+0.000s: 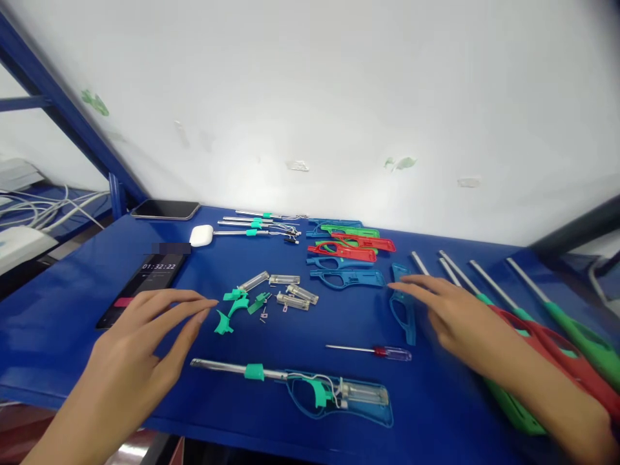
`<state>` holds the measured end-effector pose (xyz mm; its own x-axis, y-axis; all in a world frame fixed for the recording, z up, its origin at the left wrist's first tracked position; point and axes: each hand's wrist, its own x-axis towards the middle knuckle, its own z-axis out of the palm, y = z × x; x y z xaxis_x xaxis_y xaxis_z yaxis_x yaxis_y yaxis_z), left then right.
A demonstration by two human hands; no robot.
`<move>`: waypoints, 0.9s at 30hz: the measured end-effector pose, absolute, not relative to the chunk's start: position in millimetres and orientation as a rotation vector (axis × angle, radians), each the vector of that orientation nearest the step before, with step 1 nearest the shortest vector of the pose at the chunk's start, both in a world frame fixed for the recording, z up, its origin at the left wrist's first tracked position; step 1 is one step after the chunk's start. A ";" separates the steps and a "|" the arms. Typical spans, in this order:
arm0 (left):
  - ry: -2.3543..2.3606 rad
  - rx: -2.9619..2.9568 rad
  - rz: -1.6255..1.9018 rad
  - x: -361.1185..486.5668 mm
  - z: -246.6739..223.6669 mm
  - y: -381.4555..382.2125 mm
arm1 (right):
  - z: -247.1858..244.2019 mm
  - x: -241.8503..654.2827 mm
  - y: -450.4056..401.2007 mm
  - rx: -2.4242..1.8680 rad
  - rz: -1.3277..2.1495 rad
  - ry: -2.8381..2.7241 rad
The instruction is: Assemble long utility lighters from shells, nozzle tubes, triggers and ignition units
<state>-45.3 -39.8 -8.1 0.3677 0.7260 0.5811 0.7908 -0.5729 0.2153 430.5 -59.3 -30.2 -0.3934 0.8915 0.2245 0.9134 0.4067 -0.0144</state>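
My left hand [145,336] hovers over the left of the blue table, fingers apart and holding nothing, near the green trigger pieces [223,323]. At the right my right hand [440,307] has its fingertips over the upper part of a loose blue shell half [409,316]; whether they touch it is unclear. Near the front edge lies an opened lighter [378,394] with its metal tube, white wires, green trigger and clear fuel tank exposed. A screwdriver [387,352] with a red and purple handle lies behind it. Clear tanks [293,300] sit beside the green pieces.
Several blue, green and red shell halves [346,278] lie at the back middle, left of them metal tubes with wires [242,232]. Assembled lighters [581,336] line the right. A white case [201,236] and two phones [165,208] are at left; a wall stands behind.
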 end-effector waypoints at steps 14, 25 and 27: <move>-1.586 -2.505 -1.051 -42.4 -14.6 -47.1 | -14.2 434.8 -58.4 -1.432 -0.333 -2.650; -1.228 -2.633 -1.093 8.8 7.5 -91.1 | 21.9 371.5 -112.5 -1.302 -0.390 -2.525; -1.152 -2.706 -0.952 19.5 5.0 -100.7 | 25.5 352.4 -124.1 -1.263 -0.327 -2.520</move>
